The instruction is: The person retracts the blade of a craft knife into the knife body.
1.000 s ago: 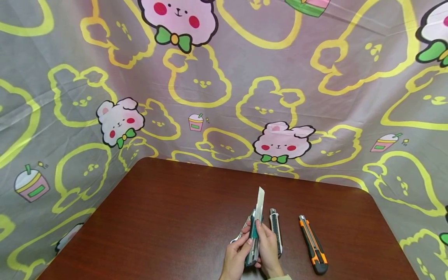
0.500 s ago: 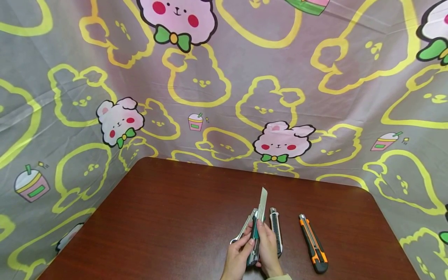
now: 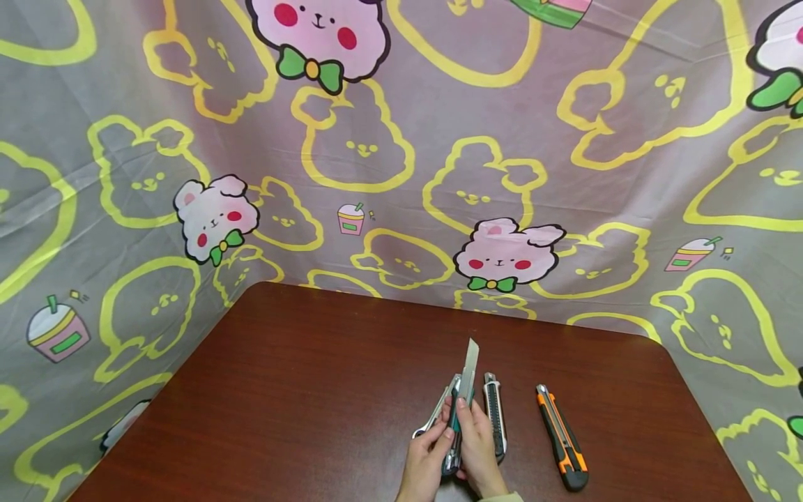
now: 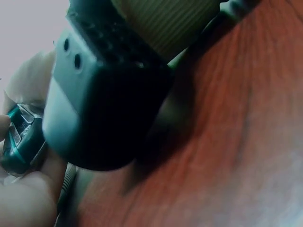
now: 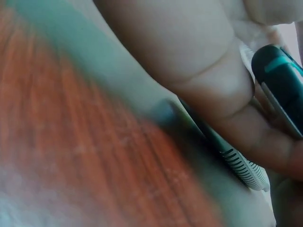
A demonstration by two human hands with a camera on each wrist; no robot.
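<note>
Both hands hold a teal-and-black snap-off utility knife (image 3: 456,420) at the front of the table, its long blade (image 3: 469,366) extended and pointing away. My left hand (image 3: 425,461) grips the handle from the left, with its thumb along the side. From the right, my right hand (image 3: 479,446) holds it too, thumb up near the base of the blade. The knife's rounded butt (image 4: 21,146) shows between the fingers in the left wrist view. In the right wrist view, the dark handle (image 5: 279,78) sits beyond the curled fingers (image 5: 208,85).
Just left of the hands lies a slim silver cutter (image 3: 437,406), partly hidden. A white-and-black utility knife (image 3: 494,411) lies close on the right, an orange-and-black one (image 3: 561,439) farther right. A patterned cloth (image 3: 389,209) borders the brown table (image 3: 282,390). A dark device (image 4: 104,104) fills the left wrist view.
The knife has tilted slightly, its blade tip shifting a little to the right. The right thumb has slid slightly on the handle. The knives on the table have stayed put.
</note>
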